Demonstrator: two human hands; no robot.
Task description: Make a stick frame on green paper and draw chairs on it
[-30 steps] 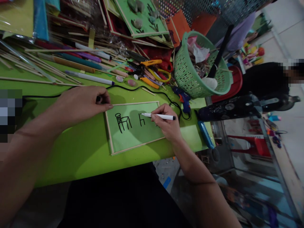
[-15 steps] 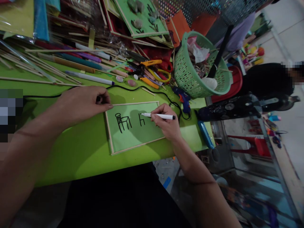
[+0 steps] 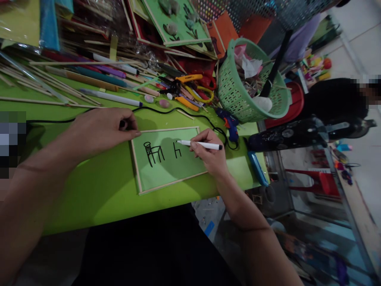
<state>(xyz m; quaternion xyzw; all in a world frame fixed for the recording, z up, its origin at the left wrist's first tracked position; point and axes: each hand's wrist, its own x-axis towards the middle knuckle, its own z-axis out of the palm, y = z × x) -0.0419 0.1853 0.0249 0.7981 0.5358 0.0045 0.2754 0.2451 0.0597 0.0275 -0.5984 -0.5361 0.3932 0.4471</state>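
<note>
A green card (image 3: 157, 174) framed with thin wooden sticks lies on the lime-green tabletop. On it is a black line drawing of a chair (image 3: 154, 153), and right of that a few shorter black strokes (image 3: 177, 151). My right hand (image 3: 210, 153) pinches a white marker (image 3: 205, 145) with a black end, its tip at the top of those strokes. At the card's upper left corner rests my left hand (image 3: 107, 125), thumb on the frame and fingers curled. Something small and dark shows inside the curl; I cannot make out what it is.
Behind the card runs a black cable (image 3: 178, 109) towards a blue glue gun (image 3: 230, 125). A green basket (image 3: 235, 91) of scraps, orange-handled scissors (image 3: 190, 78), loose sticks (image 3: 44, 85) and pens (image 3: 116, 97) crowd the back. A blue object (image 3: 257, 169) lies at the right edge.
The marker tip has shifted very slightly left and up, near the top of the right-hand strokes. My left hand has stayed in place at the card's corner.
</note>
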